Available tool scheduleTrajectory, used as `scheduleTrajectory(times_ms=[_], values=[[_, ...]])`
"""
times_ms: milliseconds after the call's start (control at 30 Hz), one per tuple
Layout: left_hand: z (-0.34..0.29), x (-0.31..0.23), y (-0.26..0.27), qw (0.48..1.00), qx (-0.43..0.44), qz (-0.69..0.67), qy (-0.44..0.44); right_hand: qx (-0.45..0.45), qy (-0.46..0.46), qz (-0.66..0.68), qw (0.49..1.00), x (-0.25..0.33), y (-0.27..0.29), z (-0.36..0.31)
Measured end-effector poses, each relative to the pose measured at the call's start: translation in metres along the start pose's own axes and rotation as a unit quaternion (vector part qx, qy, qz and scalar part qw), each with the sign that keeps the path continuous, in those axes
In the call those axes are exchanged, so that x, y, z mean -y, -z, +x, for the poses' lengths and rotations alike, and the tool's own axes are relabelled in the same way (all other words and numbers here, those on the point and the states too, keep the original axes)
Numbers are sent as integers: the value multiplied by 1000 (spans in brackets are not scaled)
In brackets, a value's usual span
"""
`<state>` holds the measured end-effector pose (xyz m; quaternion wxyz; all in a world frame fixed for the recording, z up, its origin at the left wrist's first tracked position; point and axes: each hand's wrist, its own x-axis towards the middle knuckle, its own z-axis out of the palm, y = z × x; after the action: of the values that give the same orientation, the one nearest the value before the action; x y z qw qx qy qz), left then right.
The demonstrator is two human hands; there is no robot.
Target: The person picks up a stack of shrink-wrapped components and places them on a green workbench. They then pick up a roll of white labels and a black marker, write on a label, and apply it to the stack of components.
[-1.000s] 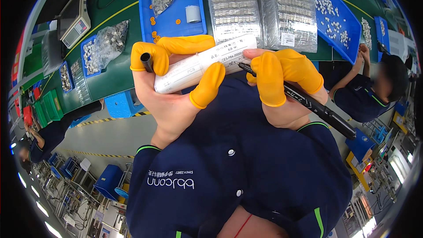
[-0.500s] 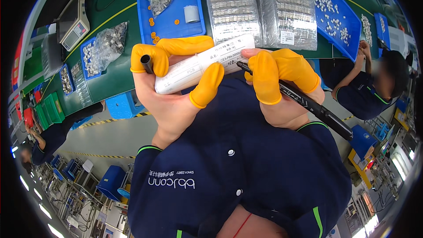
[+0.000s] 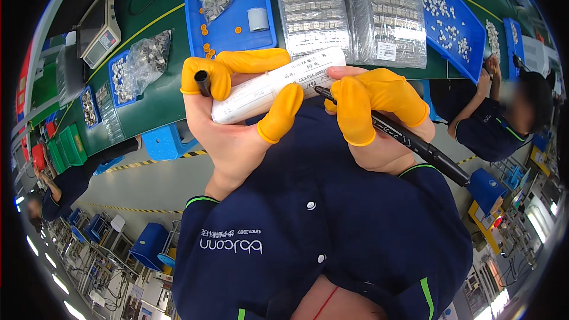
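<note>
Yellow finger cots cover several fingertips of both hands. My left hand (image 3: 228,139) is closed around a white roll of printed labels (image 3: 252,99), tilted up to the right in front of my chest. A black marker cap (image 3: 203,82) sticks out between the fingers of that same hand, its open end facing up. Pinched in my right hand (image 3: 385,133) is a black marker (image 3: 435,157). Its tip meets the label near the roll's right end, beside some handwritten marks. My right fingertips are close against that end of the roll.
Beyond my hands, the green table (image 3: 157,21) holds a blue tray (image 3: 231,35) with orange finger cots, film-wrapped trays of small parts (image 3: 314,9), and another blue tray of white parts (image 3: 447,29). A scale (image 3: 101,38) stands left. A co-worker (image 3: 498,118) sits at right.
My left hand and the label roll have shifted slightly right. The marker tip has moved a little left and down over the label, and more dark handwriting shows there.
</note>
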<state>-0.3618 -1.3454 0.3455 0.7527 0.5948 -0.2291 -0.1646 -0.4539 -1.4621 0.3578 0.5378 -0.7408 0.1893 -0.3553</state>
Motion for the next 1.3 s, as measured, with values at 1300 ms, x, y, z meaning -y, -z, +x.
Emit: scheduleTrajectory(times_ms=[1300], values=[[3,-7,-3,996,-27,-9,88,53,28,5,998,-1,7,-6]])
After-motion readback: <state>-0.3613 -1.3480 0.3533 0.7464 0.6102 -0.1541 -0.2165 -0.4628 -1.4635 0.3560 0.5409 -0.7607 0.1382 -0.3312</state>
